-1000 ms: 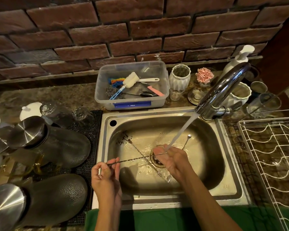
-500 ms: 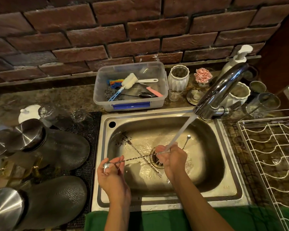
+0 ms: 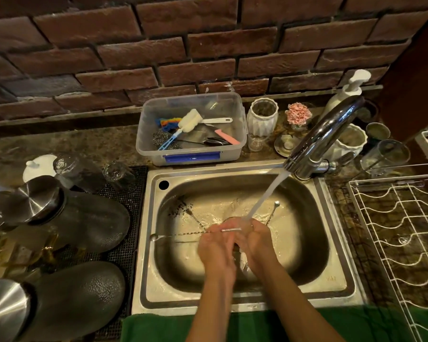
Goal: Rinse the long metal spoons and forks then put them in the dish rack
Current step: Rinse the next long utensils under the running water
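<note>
Both hands met at frame centre under the tap stream (image 3: 267, 196), over the drain of the sink (image 3: 232, 302). The left hand (image 3: 216, 245) had slid in along the long spoon (image 3: 183, 235) from its bowl end, where it sat half a second before, to about mid-shaft, closed on the twisted handle. The right hand (image 3: 256, 239) stayed closed on the other end, water hitting just there. The spoon lay roughly level, its bowl poking out left toward the sink wall. The slide looked like rubbing down the shaft, so this piece was mid-rinse, probably near done; motion blur made finger contact hard to read. Two more long utensils (image 3: 273, 211) lay in the basin behind the hands, unrinsed by the look of it. The dish rack (image 3: 391, 233) at right of frame showed no cutlery yet.
</note>
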Demonstrator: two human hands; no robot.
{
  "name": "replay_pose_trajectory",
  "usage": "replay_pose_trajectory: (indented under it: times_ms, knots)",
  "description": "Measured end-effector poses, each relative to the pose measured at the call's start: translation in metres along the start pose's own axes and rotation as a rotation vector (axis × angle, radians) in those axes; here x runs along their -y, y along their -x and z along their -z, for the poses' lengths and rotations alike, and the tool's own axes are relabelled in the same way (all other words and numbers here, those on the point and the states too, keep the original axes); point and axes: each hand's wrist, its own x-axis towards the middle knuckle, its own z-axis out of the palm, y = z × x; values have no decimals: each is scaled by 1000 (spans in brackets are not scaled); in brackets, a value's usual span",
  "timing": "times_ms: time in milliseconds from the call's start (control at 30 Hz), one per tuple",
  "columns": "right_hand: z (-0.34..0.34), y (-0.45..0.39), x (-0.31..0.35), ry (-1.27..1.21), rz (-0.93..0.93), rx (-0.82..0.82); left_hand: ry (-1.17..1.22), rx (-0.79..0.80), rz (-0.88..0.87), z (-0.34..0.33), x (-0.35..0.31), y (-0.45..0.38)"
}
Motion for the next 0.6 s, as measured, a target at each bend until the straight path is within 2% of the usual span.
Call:
replay_pose_trajectory:
  times_ms: [100, 200, 267, 400, 600]
  knots:
    - [27, 5, 7, 17, 113, -86, 9, 108, 98, -24, 25, 16]
    - [64, -5, 28, -121, 133, -252, 43, 85, 102, -21, 18, 9]
    - [64, -5, 30, -122, 155, -258, 34, 80, 91, -24, 20, 7]
    - [38, 5, 19, -9, 184, -121, 14, 134, 166, -40, 38, 22]
    - [72, -10, 46, -154, 176, -283, 60, 67, 50, -33, 4, -4]
